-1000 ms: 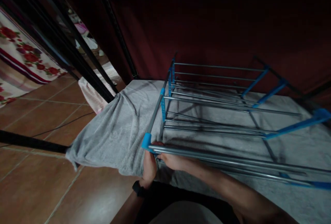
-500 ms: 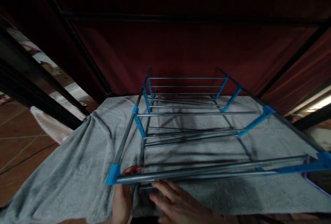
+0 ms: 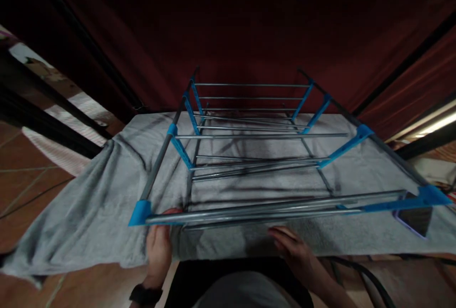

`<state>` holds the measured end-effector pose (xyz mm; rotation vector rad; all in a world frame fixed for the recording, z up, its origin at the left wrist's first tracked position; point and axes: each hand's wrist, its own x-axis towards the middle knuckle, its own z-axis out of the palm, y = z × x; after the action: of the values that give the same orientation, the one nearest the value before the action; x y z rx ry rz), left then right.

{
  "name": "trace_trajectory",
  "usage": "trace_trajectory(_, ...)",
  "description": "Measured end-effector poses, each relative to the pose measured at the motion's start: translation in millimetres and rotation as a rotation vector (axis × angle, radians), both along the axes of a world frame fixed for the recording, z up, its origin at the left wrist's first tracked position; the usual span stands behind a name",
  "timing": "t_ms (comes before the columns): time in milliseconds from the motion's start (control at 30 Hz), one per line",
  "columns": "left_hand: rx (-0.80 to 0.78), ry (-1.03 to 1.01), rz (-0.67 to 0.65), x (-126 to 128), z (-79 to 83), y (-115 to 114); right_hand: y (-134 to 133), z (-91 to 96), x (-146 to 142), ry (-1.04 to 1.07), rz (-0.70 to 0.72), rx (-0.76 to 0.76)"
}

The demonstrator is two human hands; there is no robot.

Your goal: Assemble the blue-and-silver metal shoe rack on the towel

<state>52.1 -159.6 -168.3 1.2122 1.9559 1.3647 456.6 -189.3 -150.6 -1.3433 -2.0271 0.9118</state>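
Observation:
A rack of grey metal tubes (image 3: 261, 136) with blue plastic joints stands on a grey blanket (image 3: 103, 203). Several tubes at its near end lie close together and slant, and some right ends sit apart from the right-hand blue joint (image 3: 432, 195). My left hand (image 3: 159, 244) is closed round the near left end of the rack, beside the blue corner joint (image 3: 141, 213); some fingers are hidden behind the tubes. My right hand (image 3: 294, 251) is just below the near tubes, fingers stretched to the left, holding nothing that I can see.
A phone (image 3: 415, 220) lies on the blanket under the right corner of the rack. Dark frame bars and a dark red panel (image 3: 245, 42) stand behind. Tiled floor (image 3: 21, 175) shows at the left, and a black cable (image 3: 359, 270) at the lower right.
My right hand has come away from the near tubes and moved to the right. My left hand keeps its place at the left corner. The whole view has shifted, and more of the phone shows.

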Motion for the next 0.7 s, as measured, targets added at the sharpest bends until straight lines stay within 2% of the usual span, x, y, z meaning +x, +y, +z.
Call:
trace_trajectory(67,-0.014,-0.08,0.021,2.6,-2.9,-5.1,1.4,-12.2,-26.4,-0.118,0.126,0.188)
trace_trajectory(167,-0.045,-0.103,-0.053,2.5,-5.2,-8.9,13.4,-21.5,-67.9,-0.298,0.243,0.364)
trace_trajectory(300,-0.078,-0.05,-0.164,0.4,-0.6,-12.4,35.6,-29.0,-106.4,-0.481,0.26,0.361)
trace_trajectory(367,-0.112,-0.03,-0.203,-0.1,3.2,-13.9,42.0,-29.4,-115.7,-0.533,0.253,0.321)
trace_trajectory(433,-0.13,-0.034,-0.228,-2.3,7.7,-13.6,42.5,-22.0,-118.9,-0.514,0.237,0.289)
trace_trajectory(500,-0.115,-0.059,-0.226,-9.6,15.2,-9.7,37.2,-2.4,-114.3,-0.395,0.241,0.239)
trace_trajectory(567,-0.064,-0.075,-0.153,-23.9,30.1,-0.8,27.9,29.6,-97.8,-0.216,0.305,0.119)
trace_trajectory(633,0.017,-0.05,-0.015,-44.4,56.4,13.6,18.9,70.0,-64.4,-0.064,0.428,-0.091)
trace_trajectory(700,0.121,0.037,0.111,-66.6,95.4,33.5,15.8,113.0,-13.6,-0.022,0.527,-0.305)
